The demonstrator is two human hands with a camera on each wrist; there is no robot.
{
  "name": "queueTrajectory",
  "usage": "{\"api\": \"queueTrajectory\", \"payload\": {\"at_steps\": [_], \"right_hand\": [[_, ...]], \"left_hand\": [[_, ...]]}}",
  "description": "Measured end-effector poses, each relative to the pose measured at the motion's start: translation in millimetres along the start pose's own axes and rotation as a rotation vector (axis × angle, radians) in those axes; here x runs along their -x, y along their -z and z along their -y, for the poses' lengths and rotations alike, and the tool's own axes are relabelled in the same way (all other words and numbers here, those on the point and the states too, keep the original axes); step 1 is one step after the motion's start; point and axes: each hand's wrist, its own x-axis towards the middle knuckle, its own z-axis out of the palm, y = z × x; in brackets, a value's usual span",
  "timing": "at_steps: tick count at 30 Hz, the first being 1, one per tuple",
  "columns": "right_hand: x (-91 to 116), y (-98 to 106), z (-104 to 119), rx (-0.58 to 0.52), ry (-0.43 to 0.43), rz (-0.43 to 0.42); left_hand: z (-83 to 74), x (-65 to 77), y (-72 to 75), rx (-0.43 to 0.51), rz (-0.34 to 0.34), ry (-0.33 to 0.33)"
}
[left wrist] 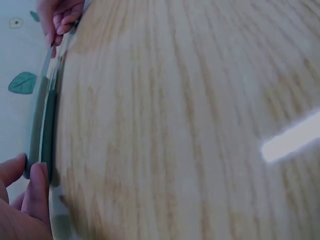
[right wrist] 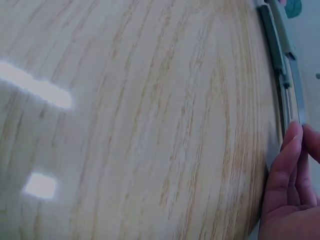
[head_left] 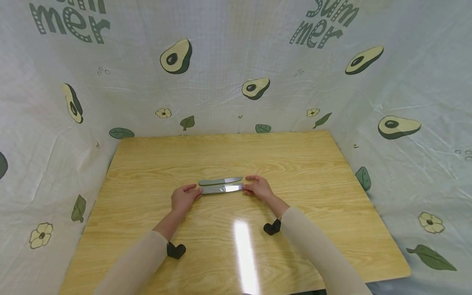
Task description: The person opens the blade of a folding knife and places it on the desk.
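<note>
Two small knives with grey-green handles lie parallel near the middle of the wooden table, blades toward the right. My left hand (head_left: 183, 197) pinches the handle end of the nearer knife (head_left: 214, 189) between thumb and finger. At its blade tip, my right hand (head_left: 259, 188) pinches with the fingertips, palm side turned inward. Just behind it rests the other knife (head_left: 211, 182), slightly smaller, untouched. In the left wrist view, the held knife's handle (left wrist: 36, 120) overlaps the other one. The right wrist view shows fingers (right wrist: 287, 155) closed over the blade tip.
The wooden table (head_left: 147, 164) has a bright light reflection (head_left: 245, 250) in front of the hands. A pale cloth (head_left: 221, 53) printed with avocados, leaves and flowers hangs behind and on both sides. A black heart-shaped piece (head_left: 272, 227) shows beside the right cuff, another (head_left: 176, 250) beside the left.
</note>
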Motion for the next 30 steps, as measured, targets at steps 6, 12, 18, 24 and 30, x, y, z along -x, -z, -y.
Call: {"api": "queueTrajectory", "payload": {"at_steps": [6,12,18,24,30], "right_hand": [[4.5,-1.6,-1.3,0.028,0.003,-0.017],[3.6,-4.4,-5.9,0.045,0.019,-0.023],[1.6,-5.1,-6.6,0.091,0.027,-0.051],[1.4,-4.3,-5.9,0.113,0.024,-0.062],[2.1,-5.1,-4.9,0.152,0.014,-0.068]], "left_hand": [[7.7,4.0,-0.6,-0.086,-0.028,-0.018],[12.3,4.5,-1.4,-0.192,-0.070,-0.084],[12.7,5.1,-2.0,-0.263,-0.097,-0.107],[12.5,8.4,-2.5,-0.401,-0.131,-0.135],[13.7,9.6,-1.9,-0.413,-0.139,-0.149]]}}
